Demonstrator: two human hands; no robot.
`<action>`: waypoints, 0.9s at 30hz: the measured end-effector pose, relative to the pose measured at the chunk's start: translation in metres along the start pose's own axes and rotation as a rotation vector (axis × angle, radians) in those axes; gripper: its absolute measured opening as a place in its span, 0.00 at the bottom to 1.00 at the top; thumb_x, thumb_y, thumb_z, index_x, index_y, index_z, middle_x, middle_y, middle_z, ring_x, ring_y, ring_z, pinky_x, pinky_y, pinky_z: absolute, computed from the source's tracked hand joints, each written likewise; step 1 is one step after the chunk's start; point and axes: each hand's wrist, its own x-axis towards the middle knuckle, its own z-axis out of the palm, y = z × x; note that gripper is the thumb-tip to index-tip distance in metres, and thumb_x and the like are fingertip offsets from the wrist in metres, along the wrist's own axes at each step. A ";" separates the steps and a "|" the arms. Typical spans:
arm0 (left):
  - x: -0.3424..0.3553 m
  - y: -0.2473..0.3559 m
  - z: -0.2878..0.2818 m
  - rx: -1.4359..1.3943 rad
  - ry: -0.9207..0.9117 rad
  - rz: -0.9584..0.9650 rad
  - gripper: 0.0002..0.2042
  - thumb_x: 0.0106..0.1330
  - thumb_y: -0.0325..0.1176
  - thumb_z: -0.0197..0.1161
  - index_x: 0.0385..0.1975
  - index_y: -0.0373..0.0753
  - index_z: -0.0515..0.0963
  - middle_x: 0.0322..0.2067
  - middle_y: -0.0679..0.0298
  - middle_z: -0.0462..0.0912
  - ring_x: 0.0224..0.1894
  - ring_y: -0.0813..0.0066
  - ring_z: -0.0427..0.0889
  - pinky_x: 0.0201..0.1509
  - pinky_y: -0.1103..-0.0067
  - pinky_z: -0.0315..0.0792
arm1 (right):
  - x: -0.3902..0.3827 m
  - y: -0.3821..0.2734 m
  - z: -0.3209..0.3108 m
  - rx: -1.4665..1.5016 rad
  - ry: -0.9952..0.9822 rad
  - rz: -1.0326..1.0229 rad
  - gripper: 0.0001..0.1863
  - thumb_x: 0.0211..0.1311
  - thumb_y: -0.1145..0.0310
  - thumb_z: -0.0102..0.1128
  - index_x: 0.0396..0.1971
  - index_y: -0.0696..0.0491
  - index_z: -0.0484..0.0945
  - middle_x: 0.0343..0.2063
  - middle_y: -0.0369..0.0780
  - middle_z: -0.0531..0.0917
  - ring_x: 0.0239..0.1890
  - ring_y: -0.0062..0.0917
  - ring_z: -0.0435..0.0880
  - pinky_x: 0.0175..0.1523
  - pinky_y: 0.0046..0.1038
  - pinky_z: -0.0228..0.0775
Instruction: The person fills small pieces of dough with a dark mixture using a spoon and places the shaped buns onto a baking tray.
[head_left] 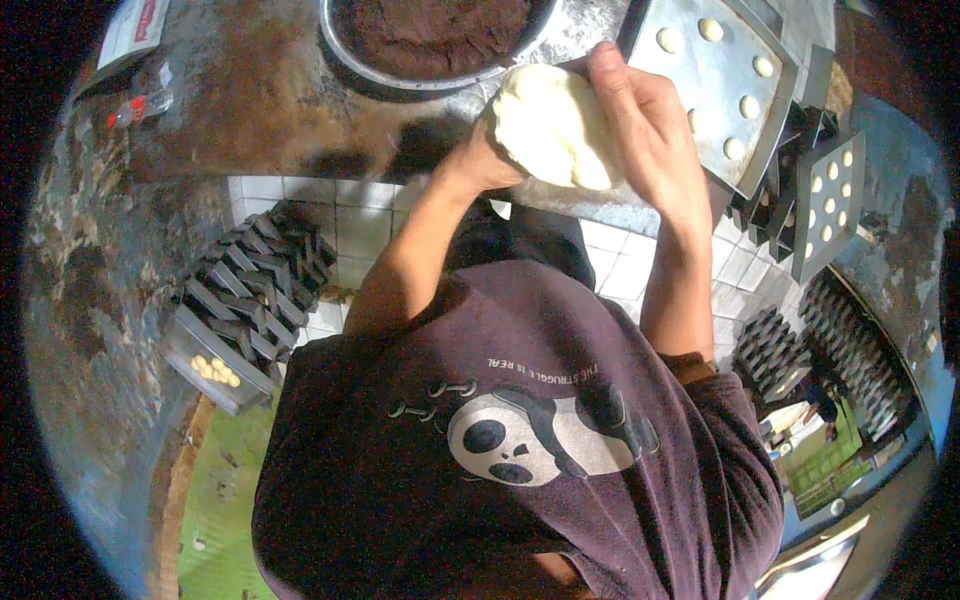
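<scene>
A large lump of pale, soft dough (555, 125) is held between both hands above the near edge of the worktable. My left hand (485, 158) cups it from the left and below, with most of its fingers hidden behind the dough. On the other side, my right hand (658, 140) grips it, thumb uppermost and fingers curled. Just beyond the dough stands a round metal bowl (415, 81) with dark brown, crumbly filling (430, 35) in it. To the right of my right hand lies a metal tray (705, 90) with several small pale dough balls spaced apart.
The brown, worn worktable (230, 110) carries a clear plastic piece with red parts (140, 106) at far left. Stacked dark trays (255, 275) stand low on the left, beside a tray holding pale pieces (225, 390). Another tray of dough balls (825, 205) tops a stack at right.
</scene>
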 end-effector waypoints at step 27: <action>-0.122 0.019 -0.168 0.156 0.851 -0.531 0.21 0.59 0.19 0.71 0.53 0.30 0.77 0.45 0.57 0.86 0.41 0.72 0.87 0.39 0.77 0.85 | 0.111 0.109 0.088 -0.811 -0.140 -0.449 0.27 0.56 0.81 0.56 0.60 0.59 0.74 0.52 0.59 0.79 0.54 0.53 0.80 0.60 0.45 0.74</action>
